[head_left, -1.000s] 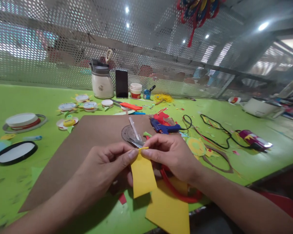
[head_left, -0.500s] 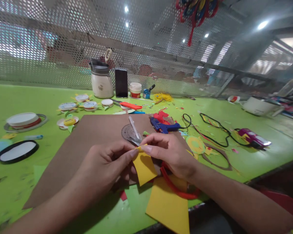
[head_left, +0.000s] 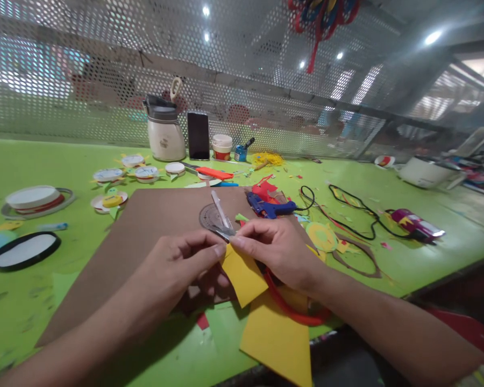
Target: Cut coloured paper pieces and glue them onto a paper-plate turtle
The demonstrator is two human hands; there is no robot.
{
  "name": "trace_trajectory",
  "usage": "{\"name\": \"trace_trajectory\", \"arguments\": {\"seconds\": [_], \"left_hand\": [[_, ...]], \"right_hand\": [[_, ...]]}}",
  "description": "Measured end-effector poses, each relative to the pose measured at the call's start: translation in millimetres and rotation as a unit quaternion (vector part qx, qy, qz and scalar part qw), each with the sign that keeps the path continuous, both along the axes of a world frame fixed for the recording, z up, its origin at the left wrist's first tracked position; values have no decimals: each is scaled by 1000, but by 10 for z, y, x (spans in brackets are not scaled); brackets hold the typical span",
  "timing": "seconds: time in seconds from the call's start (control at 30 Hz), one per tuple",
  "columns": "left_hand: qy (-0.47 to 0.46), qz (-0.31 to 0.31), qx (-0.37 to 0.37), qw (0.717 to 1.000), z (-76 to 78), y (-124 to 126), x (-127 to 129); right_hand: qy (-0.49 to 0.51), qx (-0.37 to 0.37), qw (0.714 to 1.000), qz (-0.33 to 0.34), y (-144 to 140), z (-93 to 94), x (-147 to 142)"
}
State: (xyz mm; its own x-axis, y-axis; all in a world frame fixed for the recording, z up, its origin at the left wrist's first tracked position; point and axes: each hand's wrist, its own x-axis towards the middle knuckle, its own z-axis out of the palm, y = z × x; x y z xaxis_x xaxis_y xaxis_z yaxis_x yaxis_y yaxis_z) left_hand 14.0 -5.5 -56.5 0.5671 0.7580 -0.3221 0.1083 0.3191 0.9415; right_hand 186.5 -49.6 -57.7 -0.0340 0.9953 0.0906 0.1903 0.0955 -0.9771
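Yellow foam piece (head_left: 244, 277) hangs from its top edge, pinched between the left hand (head_left: 173, 274) and the right hand (head_left: 276, 252), low over the near edge of the brown cardboard sheet (head_left: 153, 236). With so little of it gripped, it could slip or crease if either pinch loosens (the hold looks like fingertips only). Both hands meet thumb-to-forefinger, other fingers curled, forearms angling in from the near corners. Just beyond them lie a protractor (head_left: 213, 217) and a blue glue gun (head_left: 268, 207); a larger yellow sheet (head_left: 278, 338) lies nearer.
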Motion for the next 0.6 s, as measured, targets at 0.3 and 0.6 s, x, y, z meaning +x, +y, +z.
{"name": "trace_trajectory", "arguments": {"seconds": [0.3,0.6], "left_hand": [[59,-27,43,997,18,37,-31],[9,-41,-14,999,8,46,-37]], "right_hand": [[7,9,999,31,10,7,-1],[5,1,1000,18,-2,55,-14]]}}
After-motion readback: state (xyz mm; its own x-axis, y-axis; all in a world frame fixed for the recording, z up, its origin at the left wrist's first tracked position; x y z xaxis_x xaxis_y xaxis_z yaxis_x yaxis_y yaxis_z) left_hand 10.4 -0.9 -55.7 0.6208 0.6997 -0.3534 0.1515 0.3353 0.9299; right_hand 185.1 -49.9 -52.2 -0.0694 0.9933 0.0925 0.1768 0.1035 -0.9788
